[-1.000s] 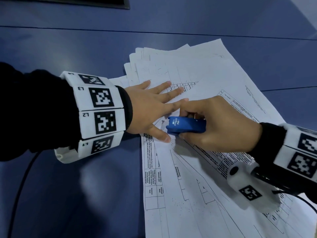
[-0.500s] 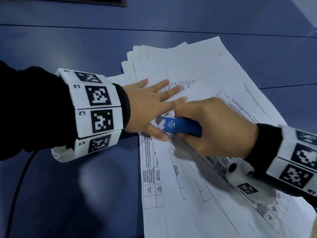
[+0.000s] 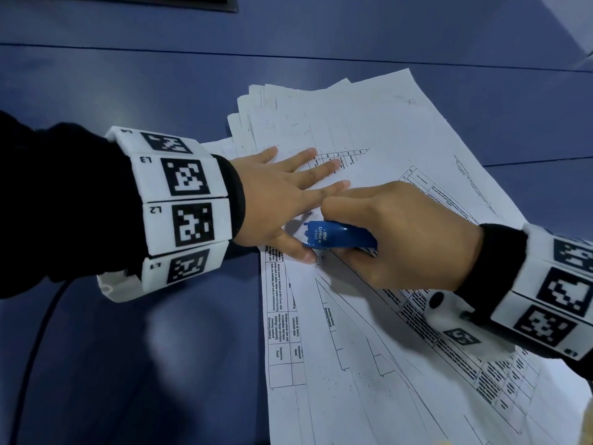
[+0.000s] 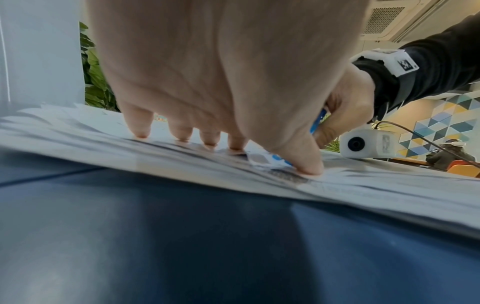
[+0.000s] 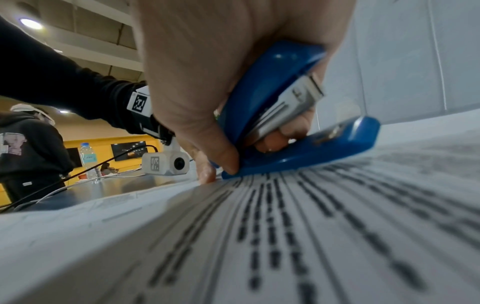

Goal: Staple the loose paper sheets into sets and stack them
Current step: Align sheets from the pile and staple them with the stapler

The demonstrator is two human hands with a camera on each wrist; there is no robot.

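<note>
A fanned pile of printed paper sheets [image 3: 378, 130] lies on the dark blue table [image 3: 128, 364]. My left hand [image 3: 288, 194] lies flat on the sheets with fingers spread and straight, its fingertips [image 4: 141, 131] and thumb pressing the paper down. My right hand [image 3: 394, 232] grips a small blue stapler [image 3: 337, 235], whose nose sits by my left thumb at the corner of the upper sheets. In the right wrist view the stapler [image 5: 298, 123] rests on the printed sheet [image 5: 285, 236] with its mouth slightly apart; whether paper lies inside it is hidden.
Bare blue table [image 4: 207, 246] stretches to the left and front of the pile. A cable [image 3: 29, 348] runs along the left edge. Across the room stand a water bottle [image 5: 88, 158] and a person [image 5: 28, 148].
My right hand has slid the stapler a little leftward, closer to my left thumb. The left hand has stayed flat on the sheets.
</note>
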